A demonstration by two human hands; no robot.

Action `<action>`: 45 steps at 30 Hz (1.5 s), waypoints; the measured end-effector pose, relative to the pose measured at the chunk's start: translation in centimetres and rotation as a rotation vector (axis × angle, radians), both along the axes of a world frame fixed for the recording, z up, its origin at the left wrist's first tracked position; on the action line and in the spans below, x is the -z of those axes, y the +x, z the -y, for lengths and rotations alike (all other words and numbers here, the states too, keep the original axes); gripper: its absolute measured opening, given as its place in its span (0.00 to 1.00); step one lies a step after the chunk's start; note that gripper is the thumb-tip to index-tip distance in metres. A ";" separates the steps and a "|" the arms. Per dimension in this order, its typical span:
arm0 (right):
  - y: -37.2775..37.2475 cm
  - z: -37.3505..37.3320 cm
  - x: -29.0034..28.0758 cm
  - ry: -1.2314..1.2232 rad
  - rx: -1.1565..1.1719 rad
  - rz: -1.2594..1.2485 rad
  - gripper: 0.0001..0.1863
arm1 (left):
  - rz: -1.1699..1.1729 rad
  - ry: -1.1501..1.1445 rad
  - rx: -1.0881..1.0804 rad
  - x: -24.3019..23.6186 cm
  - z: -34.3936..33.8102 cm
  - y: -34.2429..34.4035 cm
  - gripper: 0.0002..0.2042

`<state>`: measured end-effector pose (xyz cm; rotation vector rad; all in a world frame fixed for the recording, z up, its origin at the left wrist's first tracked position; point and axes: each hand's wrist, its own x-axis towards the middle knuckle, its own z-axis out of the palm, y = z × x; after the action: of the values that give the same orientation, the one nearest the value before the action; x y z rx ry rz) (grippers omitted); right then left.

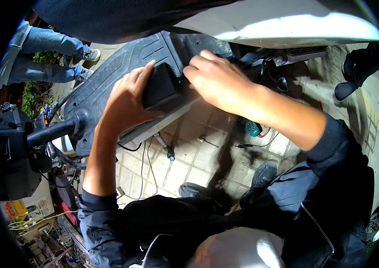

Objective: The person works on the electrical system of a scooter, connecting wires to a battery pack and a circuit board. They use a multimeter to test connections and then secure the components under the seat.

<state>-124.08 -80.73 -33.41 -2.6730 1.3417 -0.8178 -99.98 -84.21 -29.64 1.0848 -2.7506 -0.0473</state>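
Note:
My left hand point(129, 96) grips a black rectangular box point(160, 89) at its left side, fingers over its top edge and thumb along its lower edge. The box sits in the dark plastic footboard point(122, 60) of a scooter lying across the upper middle. My right hand point(209, 78) is at the box's right end with its fingers curled together; what they hold, if anything, is hidden by the hand. A light-coloured side panel point(162, 127) runs below the box.
Two people's legs point(51, 44) point(354, 67) stand at upper left and right. A white body panel point(283, 20) overhangs the top. On the pavers point(176, 174) lie a teal meter point(252, 128), cables and a metal tool point(167, 149). Cluttered parts and tools point(55, 241) fill the lower left.

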 end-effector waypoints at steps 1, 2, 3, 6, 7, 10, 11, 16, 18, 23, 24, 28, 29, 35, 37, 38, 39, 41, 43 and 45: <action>0.6 0.6 0.3 -0.027 0.050 -0.070 0.06 | 0.015 0.032 -0.023 0.0 0.0 -0.4 0.50; 0.8 1.0 0.4 -0.007 0.037 -0.109 0.06 | 0.030 0.064 -0.045 -0.2 0.0 -0.8 0.50; 1.1 1.3 0.4 0.015 0.014 -0.146 0.06 | 0.047 0.097 -0.077 -0.3 0.0 -0.7 0.50; 1.6 2.0 0.7 0.014 -0.018 -0.197 0.06 | 0.076 0.123 -0.053 -0.5 0.2 -0.4 0.51; 1.6 2.1 0.7 0.002 -0.020 -0.204 0.06 | 0.076 0.128 -0.047 -0.7 0.3 -0.4 0.51; 1.4 2.7 0.6 0.086 -0.036 -0.216 0.06 | 0.072 0.113 -0.024 -0.4 0.4 -0.4 0.51; 1.3 3.0 0.6 0.122 -0.045 -0.210 0.06 | 0.069 0.085 -0.013 0.0 0.4 -0.3 0.51; 1.4 3.3 0.7 0.149 -0.061 -0.255 0.10 | 0.078 -0.043 0.047 0.4 0.3 -0.1 0.51; 1.4 3.3 0.5 0.152 -0.060 -0.221 0.08 | 0.120 0.095 -0.012 0.0 0.5 0.1 0.51; 2.2 3.4 -0.8 0.069 -0.098 -0.024 0.33 | 0.098 0.008 -0.014 0.7 0.6 0.5 0.52; 1.8 4.2 -1.1 0.219 -0.147 -0.071 0.40 | 0.081 -0.002 0.001 0.6 0.5 0.3 0.52; 2.9 5.3 -4.2 0.722 -0.129 0.094 0.39 | -0.020 -0.100 0.010 1.0 0.4 1.6 0.54; 3.3 5.8 -3.1 0.652 -0.069 -0.037 0.36 | -0.049 -0.149 0.014 1.0 0.3 1.8 0.54; 3.6 3.8 -1.9 0.630 -0.039 0.114 0.34 | -0.408 0.469 -0.530 2.0 -0.4 9.4 0.43; 3.5 3.3 -2.0 0.631 -0.105 0.197 0.36 | -0.597 0.863 -0.587 2.0 -1.2 10.1 0.38; 3.4 3.0 -1.7 0.579 -0.108 0.202 0.36 | -0.623 0.831 -0.591 2.1 -1.7 10.2 0.37; 3.5 2.5 -1.8 0.526 -0.108 0.205 0.37 | -0.650 0.799 -0.592 1.9 -2.2 9.9 0.37; 3.8 1.1 -2.3 0.601 -0.101 0.223 0.36 | -0.746 0.817 -0.574 2.9 -3.0 10.5 0.42; 3.7 0.2 -1.5 0.575 -0.150 0.304 0.37 | -0.900 0.652 -0.432 4.2 -4.7 10.3 0.44; 3.2 0.1 -0.3 0.592 -0.162 0.366 0.40 | -0.863 0.543 -0.440 4.4 -6.7 9.9 0.48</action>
<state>-120.90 -80.85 -33.12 -2.0254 1.0525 -0.7048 -90.08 -77.51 -33.99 1.3391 -1.7187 -0.9837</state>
